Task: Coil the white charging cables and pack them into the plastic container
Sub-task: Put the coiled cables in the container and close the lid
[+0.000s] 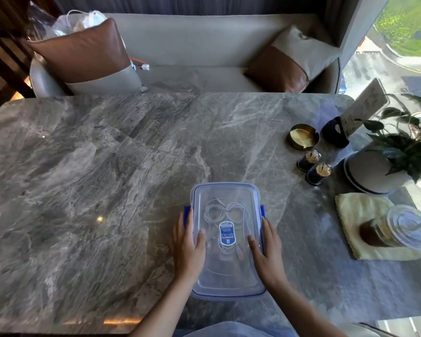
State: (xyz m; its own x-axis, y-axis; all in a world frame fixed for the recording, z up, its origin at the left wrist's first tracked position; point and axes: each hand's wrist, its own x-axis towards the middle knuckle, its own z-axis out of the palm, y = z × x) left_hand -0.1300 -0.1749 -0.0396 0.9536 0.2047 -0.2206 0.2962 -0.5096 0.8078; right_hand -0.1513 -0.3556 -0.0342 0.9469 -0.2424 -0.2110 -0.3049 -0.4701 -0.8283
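A clear plastic container (pixel 226 198) with a blue-rimmed lid and blue side clips sits on the marble table near the front edge. Its lid is on, with a blue-and-white sticker (pixel 227 233) in the middle. Through the lid I see white charging cables (pixel 223 211) coiled in loops inside. My left hand (pixel 186 246) rests on the container's left side, thumb on the lid and fingers over the left clip. My right hand (pixel 269 249) mirrors it on the right side, thumb on the lid. Both hands press against the container.
At the right stand a gold ashtray (pixel 301 137), two toothpick holders (pixel 314 169), a dark cup (pixel 334 132), a card sign (pixel 363 107) and a potted plant (pixel 384 166). An iced drink cup (pixel 396 231) sits on a yellow cloth (pixel 357 215). A sofa with cushions (pixel 83 54) lies beyond the table.
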